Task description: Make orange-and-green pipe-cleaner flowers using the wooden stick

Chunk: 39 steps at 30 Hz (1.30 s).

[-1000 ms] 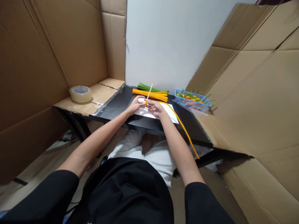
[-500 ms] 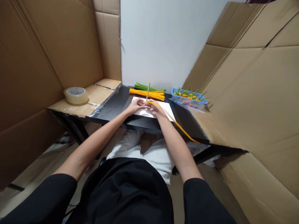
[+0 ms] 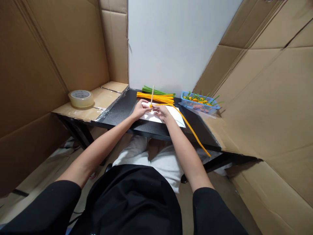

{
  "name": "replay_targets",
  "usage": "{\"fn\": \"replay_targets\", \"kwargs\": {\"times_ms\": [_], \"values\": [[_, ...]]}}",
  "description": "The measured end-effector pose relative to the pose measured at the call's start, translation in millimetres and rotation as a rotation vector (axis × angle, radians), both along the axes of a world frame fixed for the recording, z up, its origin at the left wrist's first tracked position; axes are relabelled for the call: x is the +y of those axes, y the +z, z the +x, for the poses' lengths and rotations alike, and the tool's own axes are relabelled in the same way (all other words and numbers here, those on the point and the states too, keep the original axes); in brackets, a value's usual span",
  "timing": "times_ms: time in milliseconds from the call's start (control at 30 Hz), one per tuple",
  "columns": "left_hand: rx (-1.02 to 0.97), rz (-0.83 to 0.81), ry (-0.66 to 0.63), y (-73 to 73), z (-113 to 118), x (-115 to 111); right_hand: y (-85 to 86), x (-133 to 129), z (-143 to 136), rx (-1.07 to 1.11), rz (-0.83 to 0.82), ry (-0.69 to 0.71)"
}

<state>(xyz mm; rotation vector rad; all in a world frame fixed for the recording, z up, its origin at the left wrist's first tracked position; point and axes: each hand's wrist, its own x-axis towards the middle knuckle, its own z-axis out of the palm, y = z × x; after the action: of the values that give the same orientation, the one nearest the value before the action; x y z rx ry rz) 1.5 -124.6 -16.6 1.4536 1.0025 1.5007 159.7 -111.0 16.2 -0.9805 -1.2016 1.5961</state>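
Over a white sheet (image 3: 179, 121), my left hand (image 3: 140, 110) pinches the lower part of a thin wooden stick (image 3: 152, 94), which stands nearly upright. A small orange coil wraps the stick at my fingertips. My right hand (image 3: 161, 113) is closed around an orange pipe cleaner (image 3: 193, 132) close to that coil. From there the long free end passes over the right hand, arches to the right and hangs past the table's front edge. The exact grip of the fingertips is partly hidden.
Behind the sheet lie bundles of orange pipe cleaners (image 3: 156, 97) and green pipe cleaners (image 3: 157, 90). A blue basket (image 3: 199, 106) holds several orange-and-green pieces at the right. A tape roll (image 3: 81, 99) rests on the left cardboard. Cardboard walls (image 3: 269, 88) flank the black table (image 3: 114, 112).
The stick's lower end and the orange coil now show between my hands. The pipe cleaner's free end has swung up into a wider arch on the right.
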Motion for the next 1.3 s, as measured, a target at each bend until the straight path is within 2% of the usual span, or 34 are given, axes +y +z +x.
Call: {"fn": "replay_targets", "kwargs": {"times_ms": [133,267,367,567,667,833,1167,1300], "values": [[-0.078,-0.040,-0.134,2.8,1,1,1.9,0,2,0.002,-0.025,0.020],[-0.094,-0.074,-0.201,7.9,2,-4,3.7,0,3,-0.005,-0.041,0.075],[-0.085,-0.100,-0.188,11.5,4,-7,3.6,1,4,-0.012,-0.040,0.077],[-0.022,-0.123,-0.105,11.7,7,-6,0.3,4,5,-0.001,0.013,-0.033],[0.075,-0.057,-0.118,7.3,6,-4,-0.5,4,3,0.004,0.028,-0.064],[0.200,0.067,-0.062,2.9,2,-3,0.2,2,1,0.000,0.029,-0.075],[0.053,-0.036,-0.104,0.5,2,-2,7.3,-8,3,-0.070,0.047,0.033],[0.035,0.006,-0.139,-1.5,1,0,7.1,-10,3,-0.103,0.081,0.040]]}}
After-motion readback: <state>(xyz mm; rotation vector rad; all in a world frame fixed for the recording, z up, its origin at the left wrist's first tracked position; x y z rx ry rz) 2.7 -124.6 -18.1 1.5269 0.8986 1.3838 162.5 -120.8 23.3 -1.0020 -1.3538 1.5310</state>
